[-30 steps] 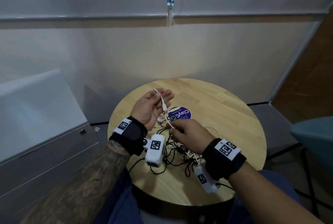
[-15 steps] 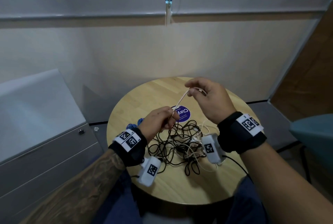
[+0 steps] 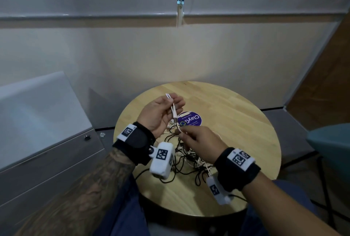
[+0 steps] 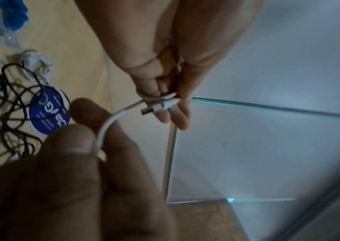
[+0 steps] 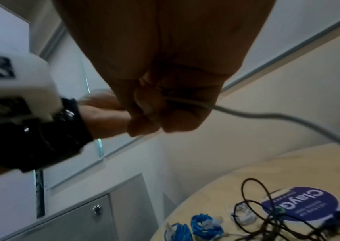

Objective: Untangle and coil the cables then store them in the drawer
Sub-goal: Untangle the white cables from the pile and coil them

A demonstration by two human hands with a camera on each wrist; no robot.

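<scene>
My left hand is turned palm up above the round table. It pinches a white cable that loops round its fingers, with the USB plug lying across the fingertips. My right hand is just below and to the right, pinching the same white cable between thumb and forefinger. From there the cable runs down into a tangle of black and white cables on the table under both wrists. The white cable trails out of my right fist.
Two blue coiled cables and a small white coil lie on the table's left side. A purple round sticker is at the table's centre. A grey drawer cabinet with a lock stands to the left, and a teal chair to the right.
Half a second ago my right hand was raised far out, drawing the white cable taut from my left fist. It has come back low and near, and my left hand has turned palm up.
</scene>
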